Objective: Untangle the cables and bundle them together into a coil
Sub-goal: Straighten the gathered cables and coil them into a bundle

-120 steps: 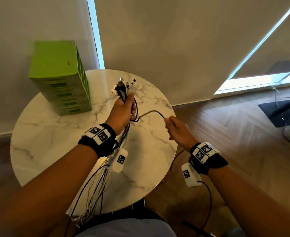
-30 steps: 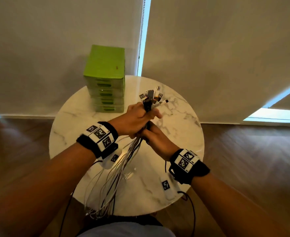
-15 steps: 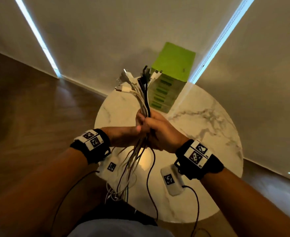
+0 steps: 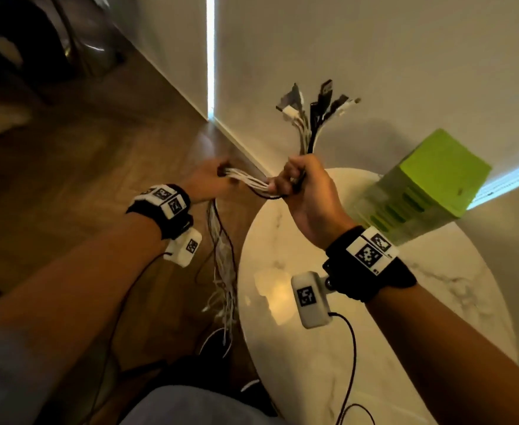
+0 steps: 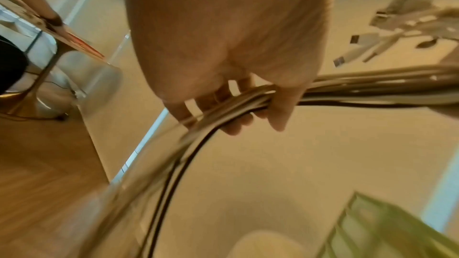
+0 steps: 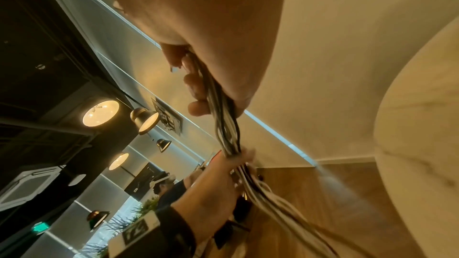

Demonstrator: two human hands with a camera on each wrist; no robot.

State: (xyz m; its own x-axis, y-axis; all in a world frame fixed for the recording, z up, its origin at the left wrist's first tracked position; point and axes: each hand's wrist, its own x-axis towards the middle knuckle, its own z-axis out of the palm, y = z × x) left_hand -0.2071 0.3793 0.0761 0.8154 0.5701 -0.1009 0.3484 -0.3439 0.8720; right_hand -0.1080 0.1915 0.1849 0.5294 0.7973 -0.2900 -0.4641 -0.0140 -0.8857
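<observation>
**Above the counter's edge, both hands grip one bundle of cables**

Over the 10 o'clock rim of the round marble counter (image 4: pixel 359 348), the right hand (image 4: pixel 308 194) is clenched around the bundle of cables (image 4: pixel 249 182), fist raised, thumb side up. From the top of that fist the plug ends (image 4: pixel 316 107) fan out toward 12 o'clock, a mix of white and black connectors spread against the pale wall. In the right wrist view the fingers (image 6: pixel 196 87) curl round the strands and press them into the palm.

Out at 9 o'clock from the right fist, the left hand (image 4: pixel 207 179) holds the same bundle, just beside the counter and over the wooden floor (image 4: pixel 98 154). A short stretch of white and black cables runs nearly level between the two hands. The left wrist view shows the fingers (image 5: pixel 236 125) hooked under the strands with the thumb closing over them, so this hand grasps the cables too, though the picture is blurred.

Below the left hand the loose lengths hang straight down toward 6 o'clock, past the counter's edge, their tails ending near the floor.

At 2 o'clock on the counter stands a green drawer box (image 4: pixel 420 191), well apart from both hands. Each wrist carries a black band with printed markers.
</observation>
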